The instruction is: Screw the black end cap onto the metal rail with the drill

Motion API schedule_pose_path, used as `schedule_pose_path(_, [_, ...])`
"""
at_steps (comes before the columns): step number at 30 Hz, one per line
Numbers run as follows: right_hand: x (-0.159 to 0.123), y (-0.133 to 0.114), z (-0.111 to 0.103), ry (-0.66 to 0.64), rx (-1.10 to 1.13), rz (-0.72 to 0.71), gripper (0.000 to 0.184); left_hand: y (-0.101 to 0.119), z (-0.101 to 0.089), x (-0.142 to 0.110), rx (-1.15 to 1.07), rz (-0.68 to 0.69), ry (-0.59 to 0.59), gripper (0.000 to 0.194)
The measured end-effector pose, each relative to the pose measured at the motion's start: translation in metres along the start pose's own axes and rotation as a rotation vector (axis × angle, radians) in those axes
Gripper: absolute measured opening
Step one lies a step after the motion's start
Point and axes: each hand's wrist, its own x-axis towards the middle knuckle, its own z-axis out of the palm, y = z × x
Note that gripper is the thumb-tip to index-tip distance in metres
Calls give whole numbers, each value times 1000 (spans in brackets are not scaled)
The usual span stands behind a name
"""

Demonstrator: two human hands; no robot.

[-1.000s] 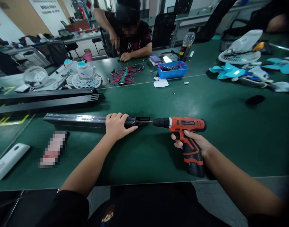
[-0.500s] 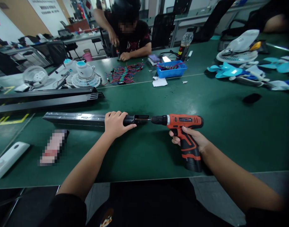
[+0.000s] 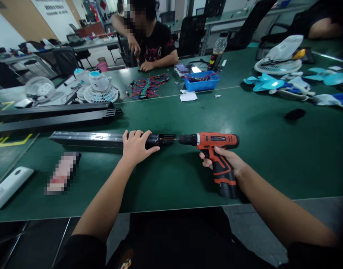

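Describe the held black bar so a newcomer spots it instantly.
On the green table, find the orange drill. The black bar lies just left of its tip. Unlike the dark bars behind it, this one is under the left hand.

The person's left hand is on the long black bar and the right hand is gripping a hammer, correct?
Not a hammer: the head view shows the right hand gripping an orange-and-black power drill.

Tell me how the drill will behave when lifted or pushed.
The drill likely feels heavy for its size, given the bulky block at the foot of its grip. Its hard-looking casing should stay stiff. Pushed while lying down, it would probably swivel rather than roll, since the grip juts out.
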Motion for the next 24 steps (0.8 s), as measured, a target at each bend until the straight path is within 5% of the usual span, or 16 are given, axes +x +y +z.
schedule_pose_path(10, [1,0,-4,-39,-29,18,39,-27,2,7,-14,104,15,67])
schedule_pose_path(24, [-1,-2,-6,-39,-76,14,34,-26,4,7,-11,130,49,63])
